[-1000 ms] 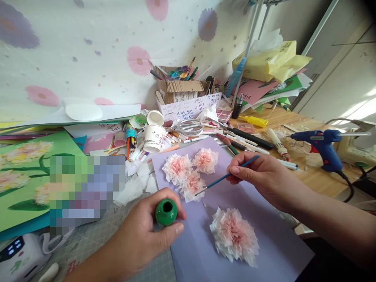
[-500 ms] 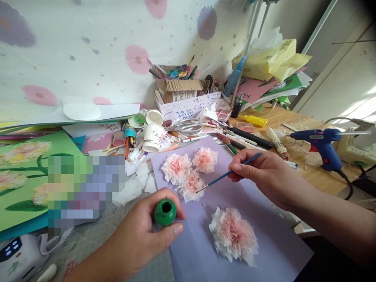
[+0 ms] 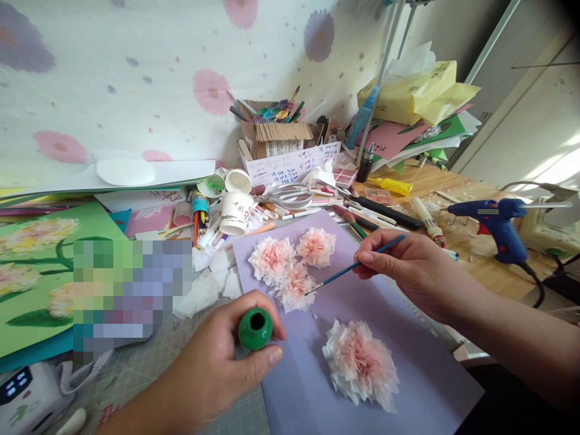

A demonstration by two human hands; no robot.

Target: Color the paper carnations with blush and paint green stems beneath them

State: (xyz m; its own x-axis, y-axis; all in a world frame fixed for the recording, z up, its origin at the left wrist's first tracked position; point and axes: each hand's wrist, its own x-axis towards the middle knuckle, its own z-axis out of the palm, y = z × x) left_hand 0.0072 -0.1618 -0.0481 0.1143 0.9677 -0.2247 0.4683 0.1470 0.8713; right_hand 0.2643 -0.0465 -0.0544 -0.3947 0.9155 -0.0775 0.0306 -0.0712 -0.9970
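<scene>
My left hand [image 3: 226,356] is wrapped round a small green bottle [image 3: 255,338] with its round mouth facing up, over the left edge of the purple sheet [image 3: 312,374]. In my right hand [image 3: 389,260] a thin blue paintbrush [image 3: 347,272] is pinched between thumb and fingers. Its dark tip lies at the lower right edge of a pink-and-white tissue paper flower [image 3: 296,287]; whether it touches, I cannot tell. Two more such flowers, one at left [image 3: 272,258] and one at right [image 3: 316,246], adjoin it. A larger tissue flower [image 3: 361,362] sits lower on the sheet.
A blue glue gun [image 3: 492,220] stands at right with its cord. Behind the sheet lie paper cups [image 3: 236,212], scissors [image 3: 290,196] and pens near a cardboard box [image 3: 281,136]. At left are a green flower picture [image 3: 27,290] and torn white paper [image 3: 203,293].
The brush tip has shifted very slightly right and up along the flower's edge, with my right hand. My left hand and the bottle stay in nearly the same place.
</scene>
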